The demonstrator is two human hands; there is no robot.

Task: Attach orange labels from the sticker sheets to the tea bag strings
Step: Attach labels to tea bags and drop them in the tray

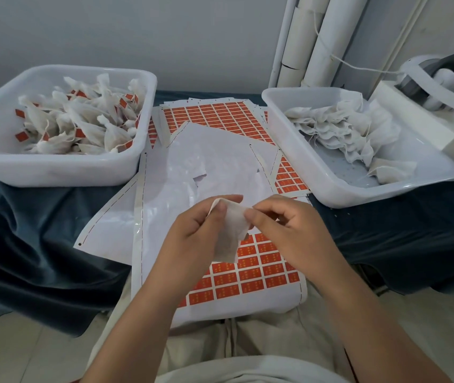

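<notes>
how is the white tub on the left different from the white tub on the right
The left tub holds tea bags carrying orange labels; the right tub holds bags with bare strings. The left tub looks deeper and fuller; the right tub is shallower, with part of its floor showing. Both are white plastic on the dark cloth.

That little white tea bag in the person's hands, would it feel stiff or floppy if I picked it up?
Probably floppy: the tea bag bends and drapes between the left hand and right hand. Likely very light, since fingertips alone hold it. It looks flat and empty, like the crumpled ones in the right tray, so it should crease easily rather than spring back.
</notes>
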